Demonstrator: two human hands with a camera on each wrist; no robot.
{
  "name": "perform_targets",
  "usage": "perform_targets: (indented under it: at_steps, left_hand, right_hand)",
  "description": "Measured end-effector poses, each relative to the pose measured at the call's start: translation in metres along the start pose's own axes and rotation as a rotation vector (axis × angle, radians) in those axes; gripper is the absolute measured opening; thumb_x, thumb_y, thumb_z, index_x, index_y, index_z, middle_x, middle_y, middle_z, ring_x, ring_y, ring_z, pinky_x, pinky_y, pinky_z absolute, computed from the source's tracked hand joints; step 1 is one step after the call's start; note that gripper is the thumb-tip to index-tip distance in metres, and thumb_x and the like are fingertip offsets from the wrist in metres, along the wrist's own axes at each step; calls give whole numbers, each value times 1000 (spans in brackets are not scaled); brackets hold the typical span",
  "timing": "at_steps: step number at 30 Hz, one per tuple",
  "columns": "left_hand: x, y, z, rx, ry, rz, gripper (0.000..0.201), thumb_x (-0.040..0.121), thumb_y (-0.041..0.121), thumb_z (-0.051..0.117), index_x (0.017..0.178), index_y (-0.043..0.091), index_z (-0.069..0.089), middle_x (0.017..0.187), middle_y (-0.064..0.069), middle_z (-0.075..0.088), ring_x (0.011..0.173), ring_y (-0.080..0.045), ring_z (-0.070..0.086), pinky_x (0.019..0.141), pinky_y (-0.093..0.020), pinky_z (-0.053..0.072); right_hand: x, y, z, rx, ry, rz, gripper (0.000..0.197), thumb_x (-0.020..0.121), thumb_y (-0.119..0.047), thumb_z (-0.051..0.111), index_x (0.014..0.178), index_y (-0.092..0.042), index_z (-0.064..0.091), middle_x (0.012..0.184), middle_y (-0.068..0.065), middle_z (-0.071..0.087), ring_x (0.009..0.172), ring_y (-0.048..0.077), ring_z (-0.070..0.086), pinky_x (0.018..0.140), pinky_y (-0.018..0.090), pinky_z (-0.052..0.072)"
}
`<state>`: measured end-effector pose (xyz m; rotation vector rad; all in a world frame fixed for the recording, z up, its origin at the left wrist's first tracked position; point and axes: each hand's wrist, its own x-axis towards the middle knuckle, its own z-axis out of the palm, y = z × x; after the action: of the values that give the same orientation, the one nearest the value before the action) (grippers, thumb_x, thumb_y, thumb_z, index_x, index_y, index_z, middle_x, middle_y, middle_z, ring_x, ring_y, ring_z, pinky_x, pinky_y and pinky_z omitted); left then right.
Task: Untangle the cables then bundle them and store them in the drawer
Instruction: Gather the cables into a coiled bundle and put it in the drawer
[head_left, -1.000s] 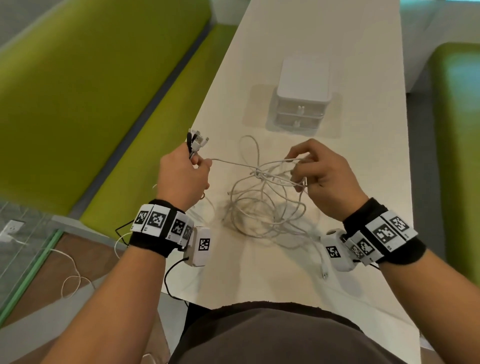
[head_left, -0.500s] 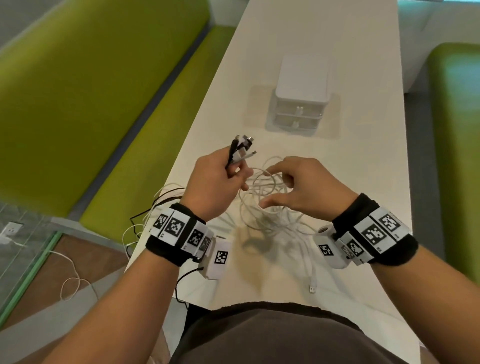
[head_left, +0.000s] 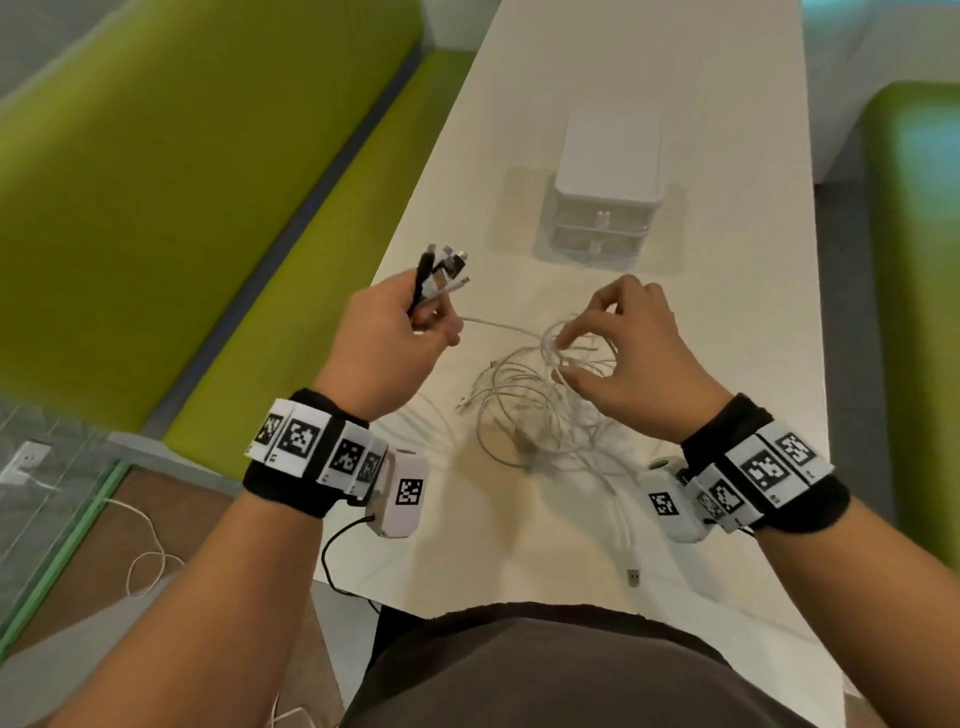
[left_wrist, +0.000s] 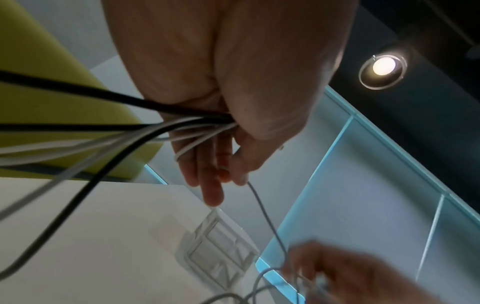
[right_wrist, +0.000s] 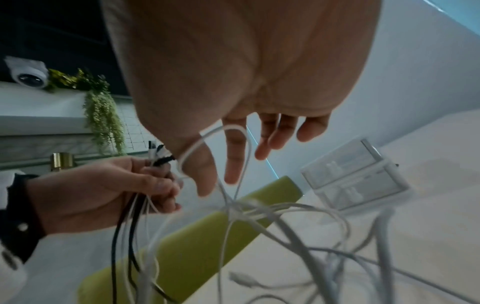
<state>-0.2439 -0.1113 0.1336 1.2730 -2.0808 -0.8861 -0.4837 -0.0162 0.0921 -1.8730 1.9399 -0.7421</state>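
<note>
A tangle of white cables (head_left: 530, 410) lies on the white table (head_left: 727, 322) in front of me. My left hand (head_left: 431, 322) is raised to its left and grips a bunch of black and white cable ends (head_left: 439, 270), whose strands (left_wrist: 145, 127) trail out below the fist. A taut white strand runs from it to my right hand (head_left: 563, 358), which pinches a white cable loop (right_wrist: 233, 131) between thumb and index finger above the tangle's knot (right_wrist: 233, 207). The small white drawer unit (head_left: 608, 192) stands farther back with both drawers closed.
One loose USB plug (head_left: 632, 576) lies near the table's front edge. Green benches (head_left: 208, 182) flank the table on both sides. Some cables hang off the left table edge (head_left: 415, 421). More white cable lies on the floor (head_left: 145, 566) at lower left.
Half a second ago my hands were close together over the tangle. They have drawn apart: the left with its cable ends moved left, the right moved right with a loop.
</note>
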Motion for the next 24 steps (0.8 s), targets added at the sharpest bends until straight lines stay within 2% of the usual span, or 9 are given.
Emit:
perform_targets:
  at_steps: [3,5,8,11,14,16,18,21,24]
  left_hand:
    - [-4,5,13,-15,-44,35,17,91,9,70,80,18,61,58,19,50,74,-1,72,61,-19,46]
    - [-5,8,19,-37,-47,68,17,90,9,72,81,19,61,59,16,51,75,-7,74,65,-31,54]
    - [-4,10,17,-39,15,107,13,88,7,73,84,10,61,64,3,52,74,-10,74,71,-39,58]
    - [0,6,4,-122,101,97,12,88,4,73,85,5,61,61,13,52,76,-15,74,73,-35,58]
    - [0,-3,-2,-38,98,86,15,84,8,75,82,15,63,61,13,50,80,-22,71,74,-33,55]
    - [-3,-12,-1,-10,122,74,14,86,10,74,82,15,61,66,7,53,82,-25,69,74,-35,55]
    - [-7,-19,3,-6,171,67,15,88,12,70,80,16,59,69,2,54,82,-25,69,72,-34,54]
    - [-12,-28,10,-49,99,-10,16,90,14,69,79,17,59,68,-5,56,78,-15,73,65,-28,51]
    - [-15,-37,19,41,-67,-122,10,90,23,69,93,19,59,78,0,65,76,-12,71,66,-37,54]
  right_hand:
    - [-4,-26,-9,280,150,-209,50,76,1,68,122,-19,64,121,-1,50,115,16,50,100,27,42]
    - [-7,-41,-2,416,96,-265,66,73,14,56,133,-13,53,123,1,57,113,16,59,97,27,47]
    - [-7,-40,15,349,-95,-98,57,89,-9,68,138,-26,44,107,-8,65,93,10,65,79,24,51]
    - [-5,-20,22,173,-285,72,23,96,-38,67,117,-30,63,82,-9,70,73,3,62,73,27,46]
    - [-4,-9,22,187,-254,84,6,93,-20,67,92,-25,70,78,-6,68,74,14,62,76,37,53]
    - [-3,-8,20,139,-66,-6,27,79,4,60,86,-20,68,91,-3,60,84,21,54,77,42,51]
    - [-1,-12,12,162,88,-83,41,67,16,49,86,-17,66,107,0,49,96,21,46,79,31,47]
    - [-2,-16,-1,269,85,-169,32,71,15,57,84,-14,65,102,-2,52,91,15,53,73,18,42]
    - [-1,-14,-2,315,-91,-49,10,88,-14,71,83,-18,63,87,-5,59,76,14,56,69,22,43]
